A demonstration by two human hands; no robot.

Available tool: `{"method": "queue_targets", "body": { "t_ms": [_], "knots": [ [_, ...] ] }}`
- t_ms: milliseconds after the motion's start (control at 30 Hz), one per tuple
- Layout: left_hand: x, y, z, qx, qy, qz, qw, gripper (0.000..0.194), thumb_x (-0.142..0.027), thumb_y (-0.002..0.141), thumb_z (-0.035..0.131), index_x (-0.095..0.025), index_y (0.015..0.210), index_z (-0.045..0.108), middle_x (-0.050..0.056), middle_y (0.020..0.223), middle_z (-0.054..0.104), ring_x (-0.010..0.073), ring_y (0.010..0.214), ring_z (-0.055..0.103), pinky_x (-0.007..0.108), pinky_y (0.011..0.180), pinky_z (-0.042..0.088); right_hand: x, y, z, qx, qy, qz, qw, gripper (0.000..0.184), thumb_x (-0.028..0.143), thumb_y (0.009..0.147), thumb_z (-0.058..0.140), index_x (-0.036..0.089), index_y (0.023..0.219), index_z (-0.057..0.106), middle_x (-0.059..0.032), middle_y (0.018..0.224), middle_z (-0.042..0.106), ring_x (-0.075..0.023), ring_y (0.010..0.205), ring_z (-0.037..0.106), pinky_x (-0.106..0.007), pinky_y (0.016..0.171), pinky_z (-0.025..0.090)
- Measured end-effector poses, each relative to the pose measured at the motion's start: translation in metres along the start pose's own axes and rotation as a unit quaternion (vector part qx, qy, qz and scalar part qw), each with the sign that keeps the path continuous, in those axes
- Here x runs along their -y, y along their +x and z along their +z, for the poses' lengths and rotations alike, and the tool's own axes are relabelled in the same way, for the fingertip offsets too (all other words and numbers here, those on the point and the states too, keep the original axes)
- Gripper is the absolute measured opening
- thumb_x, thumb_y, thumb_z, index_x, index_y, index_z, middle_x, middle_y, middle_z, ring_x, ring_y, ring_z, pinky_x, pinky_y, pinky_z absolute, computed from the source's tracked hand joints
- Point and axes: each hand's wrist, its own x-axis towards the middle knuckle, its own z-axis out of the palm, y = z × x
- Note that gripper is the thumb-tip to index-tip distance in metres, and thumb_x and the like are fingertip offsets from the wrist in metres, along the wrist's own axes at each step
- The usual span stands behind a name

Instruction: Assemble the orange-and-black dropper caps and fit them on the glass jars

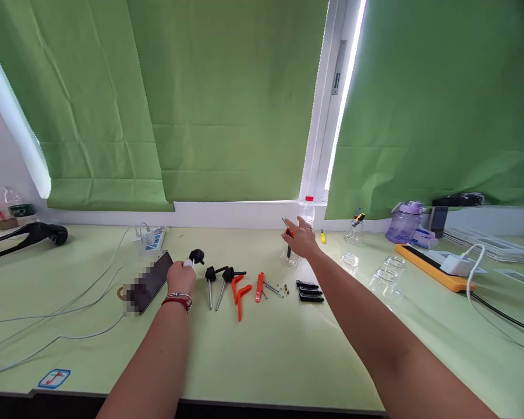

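A pale yellow-green tabletop spreads beneath both hands. The left hand is closed around a black-headed piece with a metal rod; two similar black-headed rods lie just to its right. The right hand is over a clear, glassy cup, fingers at the orange-and-black tool standing there; whether they grip it, I cannot tell. Between the hands, nearer the body, lie angled orange plastic handles; below the right hand, ribbed black plastic grips; between those, small silvery screws.
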Motion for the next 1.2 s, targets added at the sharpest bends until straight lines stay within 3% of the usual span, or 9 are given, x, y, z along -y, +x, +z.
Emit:
{"method": "queue_targets", "body": {
  "t_ms": [133, 400, 600, 733, 867, 933, 1000, 1100, 1200],
  "knots": [
    [0.015, 0.001, 0.011, 0.014, 0.051, -0.015, 0.999, 0.018, -0.018, 0.070, 0.046, -0.011, 0.076, 0.062, 0.018, 0.075, 0.066, 0.0285, 0.073, 0.063, 0.030, 0.054, 0.039, -0.006, 0.003, 0.013, 0.083, 0.010, 0.026, 0.996, 0.045, 0.035, 0.081, 0.055, 0.025, 0.124, 0.048, -0.0130, 0.124, 0.047, -0.0288, 0.107, 0.049, -0.039, 0.082, 0.039],
    [0.018, -0.005, 0.020, 0.103, 0.127, 0.013, 0.986, 0.012, -0.023, 0.066, 0.052, -0.017, 0.071, 0.061, 0.016, 0.082, 0.068, 0.0303, 0.077, 0.064, 0.029, 0.053, 0.038, -0.016, -0.010, 0.018, 0.016, 0.038, 0.047, 0.998, 0.037, 0.019, 0.077, 0.055, 0.024, 0.113, 0.048, -0.0102, 0.110, 0.049, -0.0215, 0.085, 0.053, -0.032, 0.070, 0.040],
    [0.008, -0.017, 0.013, 0.120, 0.171, 0.009, 0.978, 0.016, -0.026, 0.065, 0.055, -0.016, 0.076, 0.061, 0.019, 0.090, 0.067, 0.0337, 0.080, 0.063, 0.032, 0.055, 0.042, -0.006, -0.024, -0.012, -0.081, 0.087, 0.010, 0.993, 0.036, 0.025, 0.078, 0.053, 0.024, 0.114, 0.048, -0.0094, 0.111, 0.046, -0.0216, 0.088, 0.052, -0.035, 0.075, 0.041],
    [-0.008, -0.025, 0.005, 0.098, 0.204, 0.009, 0.974, 0.021, -0.025, 0.066, 0.055, -0.014, 0.082, 0.062, 0.021, 0.093, 0.065, 0.0365, 0.088, 0.061, 0.037, 0.063, 0.044, 0.015, -0.055, -0.046, -0.122, 0.150, -0.032, 0.981, 0.040, 0.036, 0.076, 0.058, 0.022, 0.113, 0.050, -0.0085, 0.101, 0.053, -0.0201, 0.083, 0.053, -0.033, 0.073, 0.043],
    [-0.042, -0.054, -0.001, 0.045, 0.179, 0.145, 0.972, 0.025, -0.025, 0.073, 0.051, -0.015, 0.094, 0.061, 0.017, 0.100, 0.062, 0.0325, 0.098, 0.057, 0.038, 0.073, 0.045, 0.040, -0.105, -0.068, -0.062, 0.190, -0.060, 0.978, 0.041, 0.042, 0.069, 0.064, 0.025, 0.106, 0.056, -0.0037, 0.091, 0.057, -0.0174, 0.074, 0.053, -0.031, 0.069, 0.044],
    [-0.062, -0.078, -0.001, 0.111, 0.052, 0.251, 0.960, 0.040, -0.030, 0.074, 0.056, -0.017, 0.111, 0.055, 0.012, 0.105, 0.060, 0.0261, 0.096, 0.057, 0.034, 0.078, 0.045, 0.053, -0.130, -0.069, -0.018, 0.195, -0.067, 0.978, 0.041, 0.042, 0.067, 0.067, 0.026, 0.104, 0.059, -0.0031, 0.087, 0.057, -0.0162, 0.069, 0.052, -0.030, 0.064, 0.043],
    [-0.079, -0.105, 0.001, 0.280, -0.093, 0.342, 0.892, 0.058, -0.035, 0.072, 0.061, -0.021, 0.126, 0.045, 0.010, 0.113, 0.057, 0.0209, 0.094, 0.058, 0.029, 0.076, 0.047, 0.063, -0.152, -0.064, 0.017, 0.189, -0.060, 0.980, 0.038, 0.040, 0.067, 0.067, 0.027, 0.103, 0.061, -0.0032, 0.081, 0.055, -0.0155, 0.064, 0.051, -0.030, 0.061, 0.043],
    [-0.095, -0.136, 0.004, 0.449, -0.207, 0.374, 0.784, 0.083, -0.032, 0.058, 0.075, -0.023, 0.132, 0.038, 0.009, 0.116, 0.055, 0.0205, 0.096, 0.056, 0.029, 0.076, 0.048, 0.072, -0.174, -0.057, 0.020, 0.189, -0.050, 0.980, 0.043, 0.041, 0.068, 0.067, 0.028, 0.109, 0.062, -0.0052, 0.083, 0.054, -0.0178, 0.068, 0.052, -0.033, 0.066, 0.045],
    [-0.098, -0.146, 0.006, 0.495, -0.239, 0.356, 0.755, 0.081, -0.027, 0.052, 0.079, -0.021, 0.125, 0.046, 0.007, 0.102, 0.061, 0.0202, 0.088, 0.056, 0.030, 0.075, 0.048, 0.070, -0.179, -0.058, 0.080, 0.257, -0.077, 0.960, 0.055, 0.040, 0.070, 0.067, 0.030, 0.123, 0.054, -0.0068, 0.093, 0.055, -0.0188, 0.075, 0.054, -0.033, 0.068, 0.047]
  ]
}}
